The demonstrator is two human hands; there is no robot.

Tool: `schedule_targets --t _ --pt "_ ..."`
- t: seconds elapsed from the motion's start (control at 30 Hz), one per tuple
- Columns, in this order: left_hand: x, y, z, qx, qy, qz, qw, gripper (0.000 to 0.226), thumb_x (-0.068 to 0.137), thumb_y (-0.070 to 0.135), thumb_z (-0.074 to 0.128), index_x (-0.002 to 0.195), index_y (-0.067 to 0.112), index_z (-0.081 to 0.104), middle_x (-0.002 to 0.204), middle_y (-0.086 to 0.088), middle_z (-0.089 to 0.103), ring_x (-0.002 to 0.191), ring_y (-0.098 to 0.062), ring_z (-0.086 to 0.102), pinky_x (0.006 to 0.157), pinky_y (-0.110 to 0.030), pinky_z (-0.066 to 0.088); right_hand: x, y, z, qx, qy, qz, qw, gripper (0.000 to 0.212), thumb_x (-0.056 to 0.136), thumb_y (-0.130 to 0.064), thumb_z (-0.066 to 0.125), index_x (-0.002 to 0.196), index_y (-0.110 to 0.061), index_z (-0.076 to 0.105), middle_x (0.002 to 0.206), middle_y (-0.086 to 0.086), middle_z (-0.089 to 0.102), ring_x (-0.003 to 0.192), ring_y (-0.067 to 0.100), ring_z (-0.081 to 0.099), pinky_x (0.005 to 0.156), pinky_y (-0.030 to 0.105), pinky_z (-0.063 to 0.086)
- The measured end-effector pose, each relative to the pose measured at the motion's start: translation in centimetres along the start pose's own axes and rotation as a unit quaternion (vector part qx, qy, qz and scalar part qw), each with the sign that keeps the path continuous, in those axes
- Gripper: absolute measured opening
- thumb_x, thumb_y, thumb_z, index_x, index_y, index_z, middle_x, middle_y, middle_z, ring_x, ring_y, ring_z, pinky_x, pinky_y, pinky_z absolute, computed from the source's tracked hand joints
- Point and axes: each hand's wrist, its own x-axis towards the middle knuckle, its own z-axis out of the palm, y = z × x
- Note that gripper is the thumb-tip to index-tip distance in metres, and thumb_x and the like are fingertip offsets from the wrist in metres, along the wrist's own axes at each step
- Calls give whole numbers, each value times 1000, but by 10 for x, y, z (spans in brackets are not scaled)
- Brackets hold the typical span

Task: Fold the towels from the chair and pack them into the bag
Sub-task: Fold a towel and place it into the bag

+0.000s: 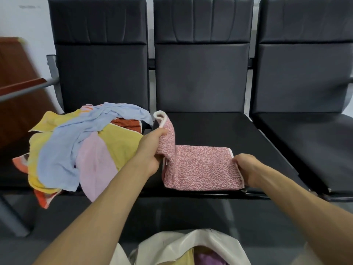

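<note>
The pink towel (198, 169) lay on the middle seat (219, 127), long axis left to right. The left hand (150, 150) pinched its raised left end; the right hand (246, 169) gripped the right edge. Below, the open bag (191, 243) already held yellow and purple towels.

Head view, facing down, seemingly close over chairs (210, 129)

Even soft indoor light, faint shadows, wide-angle bending at edges, slight blur
</note>
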Motion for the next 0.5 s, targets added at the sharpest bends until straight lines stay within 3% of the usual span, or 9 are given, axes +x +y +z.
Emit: schedule_targets --t 0.17,0.23,0.3,0.5 --pt "-3 -16 38 91 -25 9 996 15 86 12 59 99 8 66 78 -10 60 66 -21 55 58 -29 42 6 6 -5 -41 -13 -10 999 22 97 -3 36 96 0 58 83 14 61 73 27 59 67 36 48" --pt "-3 -26 53 189 -35 33 981 6 82 14 59 84 13 65 72 -9 55 65 -22 50 58 -32 37 6 7 -5 -36 -21 -15 999 24 97 -2 37 96 1 61 83 14 63 74 27 60 68 36 49" --pt "-4 -38 66 268 -59 49 960 12 78 17 60 67 18 58 67 -5 48 66 -20 45 61 -34 33 6 6 -5 -29 -22 -18 999 25 96 -1 39 93 2 63 87 16 64 80 29 62 72 38 50" --pt "3 -74 95 381 -127 81 912 36 88 20 56 56 20 41 53 4 40 53 -14 38 54 -29 27 7 2 -7 -19 -43 -18 999 26 97 -5 45 107 8 65 107 21 68 94 32 66 86 42 53"
